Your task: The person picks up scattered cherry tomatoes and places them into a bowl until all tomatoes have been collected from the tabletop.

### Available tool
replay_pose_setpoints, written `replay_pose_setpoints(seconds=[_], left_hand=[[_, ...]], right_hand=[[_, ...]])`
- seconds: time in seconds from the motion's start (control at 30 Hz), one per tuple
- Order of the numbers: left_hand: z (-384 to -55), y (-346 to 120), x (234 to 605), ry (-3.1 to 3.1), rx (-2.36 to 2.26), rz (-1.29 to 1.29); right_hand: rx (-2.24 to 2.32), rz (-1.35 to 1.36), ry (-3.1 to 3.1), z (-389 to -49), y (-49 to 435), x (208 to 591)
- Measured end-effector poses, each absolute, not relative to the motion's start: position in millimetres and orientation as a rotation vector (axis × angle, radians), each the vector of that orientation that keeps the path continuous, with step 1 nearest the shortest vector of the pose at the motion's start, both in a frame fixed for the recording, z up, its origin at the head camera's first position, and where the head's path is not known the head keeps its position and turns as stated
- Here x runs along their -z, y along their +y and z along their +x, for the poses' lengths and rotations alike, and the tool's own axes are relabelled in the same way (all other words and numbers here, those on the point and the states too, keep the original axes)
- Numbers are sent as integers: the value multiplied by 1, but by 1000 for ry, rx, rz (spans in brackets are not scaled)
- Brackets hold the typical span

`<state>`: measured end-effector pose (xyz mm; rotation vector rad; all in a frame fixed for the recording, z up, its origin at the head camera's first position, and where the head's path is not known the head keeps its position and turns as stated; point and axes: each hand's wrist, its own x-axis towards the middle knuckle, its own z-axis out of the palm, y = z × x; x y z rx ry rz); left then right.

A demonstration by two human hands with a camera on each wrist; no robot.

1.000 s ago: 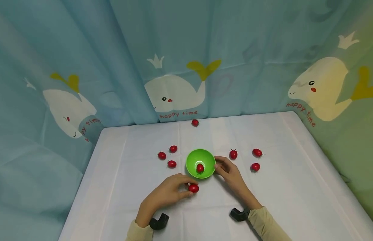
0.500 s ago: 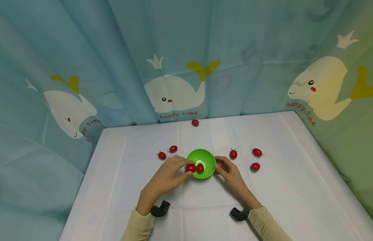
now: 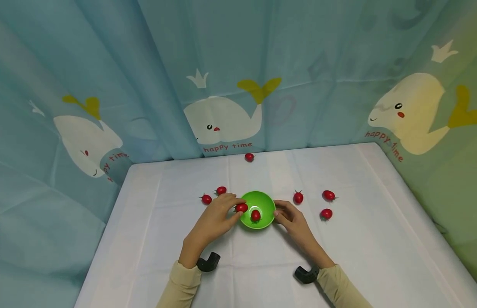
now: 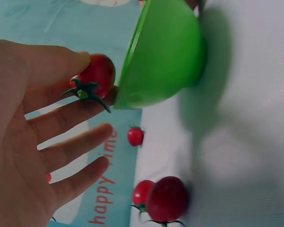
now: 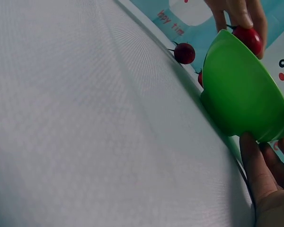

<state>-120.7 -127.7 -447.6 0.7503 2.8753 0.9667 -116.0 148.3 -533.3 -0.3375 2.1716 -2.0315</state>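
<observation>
My left hand pinches a red cherry tomato between thumb and index finger, its other fingers spread. The held tomato is beside the left rim of a green bowl, its stem end toward my palm. Another cherry tomato lies inside the bowl. My right hand holds the bowl's right side, thumb near the base and fingers around the wall. The bowl stands on the white table. Beyond my left hand lie two more tomatoes, one left of the other.
Right of the bowl are three cherry tomatoes: one close by, a farther one, and one nearer me. A single tomato rests by the table's back edge. A whale-print curtain hangs behind the white table.
My left hand has carried its cherry tomato from in front of the bowl up to the bowl's left rim. The right hand and the bowl have hardly moved.
</observation>
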Motion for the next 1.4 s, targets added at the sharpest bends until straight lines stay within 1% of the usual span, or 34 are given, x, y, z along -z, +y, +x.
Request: replay_pose_setpoints(seconds=[0.17, 0.47, 0.6, 1.0, 1.4], left_hand=[[-121, -126, 458, 2845, -1022, 683], [-121, -113, 469, 2821, -1068, 787], [-121, -106, 474, 2869, -1021, 786], [-119, -97, 486, 2903, -958, 644], [-117, -91, 488, 2916, -865, 643]], right_hand=[[2007, -328, 2193, -116, 148, 535], [2039, -342, 2164, -116, 146, 534], [2044, -346, 2169, -117, 146, 534], [1994, -331, 2204, -116, 147, 533], [1999, -323, 2191, -116, 148, 536]])
